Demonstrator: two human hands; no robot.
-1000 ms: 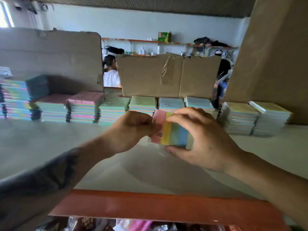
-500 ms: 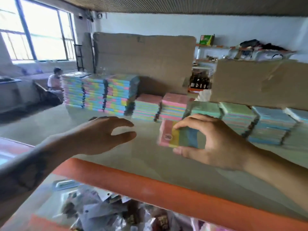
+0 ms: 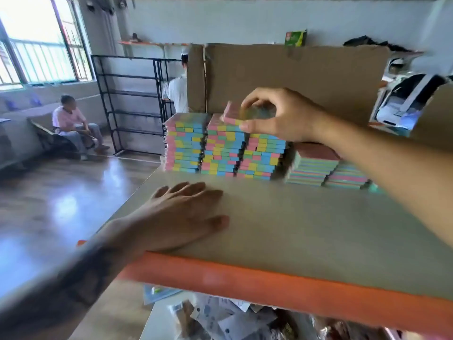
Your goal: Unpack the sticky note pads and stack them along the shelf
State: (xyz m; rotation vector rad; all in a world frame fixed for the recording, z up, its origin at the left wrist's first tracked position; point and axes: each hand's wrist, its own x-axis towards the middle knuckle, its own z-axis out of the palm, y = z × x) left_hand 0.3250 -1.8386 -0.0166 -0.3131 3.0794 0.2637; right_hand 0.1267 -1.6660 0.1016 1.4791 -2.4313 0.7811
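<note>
Right hand (image 3: 277,116) grip pinches our pink-yellow-green-blue striped sticky note pad (image 3: 247,113), tilted over the third tall multicoloured stack (image 3: 263,155) on the beige shelf (image 3: 306,222). Left hand (image 3: 181,217) rests flat, fingers spread. We'd level it and square edges before letting go.

stacks of pads (image 3: 221,146) line the shelf (image 3: 306,224) back, before cardboard (image 3: 306,77); shorter stacks (image 3: 316,165) sit right.

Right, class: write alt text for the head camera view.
A right hand sets a multicoloured sticky note pad on tall pad stacks along a shelf; the left hand rests flat near its orange edge.
</note>
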